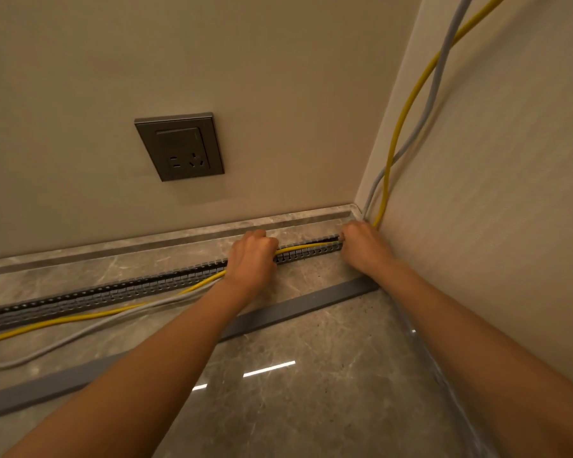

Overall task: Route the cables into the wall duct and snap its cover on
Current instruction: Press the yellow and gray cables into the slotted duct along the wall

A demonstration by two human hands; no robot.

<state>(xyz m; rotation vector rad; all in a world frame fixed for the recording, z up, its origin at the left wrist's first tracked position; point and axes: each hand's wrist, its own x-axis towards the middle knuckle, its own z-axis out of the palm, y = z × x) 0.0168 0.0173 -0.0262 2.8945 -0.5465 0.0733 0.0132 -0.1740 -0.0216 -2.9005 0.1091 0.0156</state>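
Both bare forearms (166,352) reached in from the bottom edge; left hand (252,259) had its fingers curled round the yellow round cable (305,248) right at the dark grey slotted plastic duct (113,290); right hand (364,247) sat bunched at the duct's corner end, fingers tucked under, and tbh I couldn't tell what it gripped, if anything.

Risks imo: only the short stretch btwn the hands sat in the channel; left of that, the yellow one and the pale grey round cable (90,327) lay loose on the marble outside the duct, so snapping the cover on early would prob pinch them; the bend in the corner, where both drop down the wall, looked tight enough to spring the yellow one back out; the slotted fingers could snag a jacket too.

Cover, a long flat grey plastic strip (298,307), lay on the floor near the duct w/ both arms crossing over it, not fitted yet.

Surface: polished grey-brown marble floor (311,408), glossy w/ light streaks, so prob slippery; beige walls met in a corner; dark square wall socket (179,147) sat well above the duct.
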